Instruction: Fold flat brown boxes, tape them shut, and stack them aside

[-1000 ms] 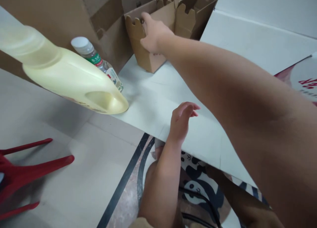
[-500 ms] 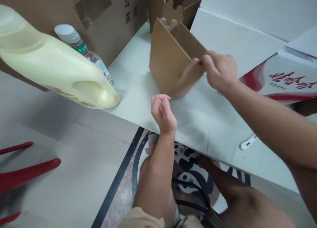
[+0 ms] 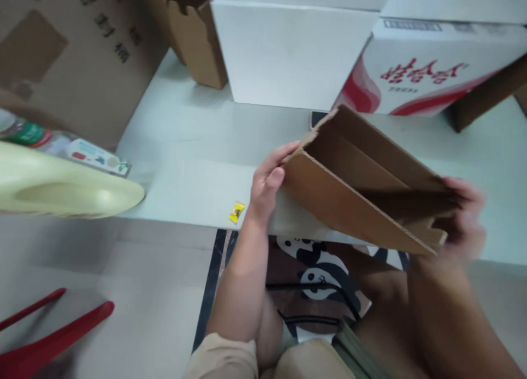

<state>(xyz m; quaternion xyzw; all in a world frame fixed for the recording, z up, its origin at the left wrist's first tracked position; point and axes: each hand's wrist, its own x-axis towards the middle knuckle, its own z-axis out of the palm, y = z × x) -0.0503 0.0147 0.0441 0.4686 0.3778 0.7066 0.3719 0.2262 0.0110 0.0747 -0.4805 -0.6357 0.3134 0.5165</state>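
I hold a small brown cardboard box (image 3: 349,203) tipped on its side above the near edge of the white table (image 3: 197,137). My left hand (image 3: 267,184) grips its bottom corner on the left. My right hand (image 3: 463,219), blurred, grips the open scalloped end on the right. The box's inside faces up and looks bare. A small yellow wrapped piece (image 3: 236,211) lies on the table just left of my left wrist.
A cream plastic jug (image 3: 61,187) lies at the left table edge, a clear water bottle (image 3: 61,145) behind it. Large brown cartons (image 3: 82,66), another small brown box (image 3: 197,38), a white box (image 3: 292,55) and a red-printed white carton (image 3: 420,66) line the back. A red chair (image 3: 49,340) stands lower left.
My right hand has pulled the brown box from the back of the table toward me and tipped it over. My left hand rose and took hold of its bottom corner.
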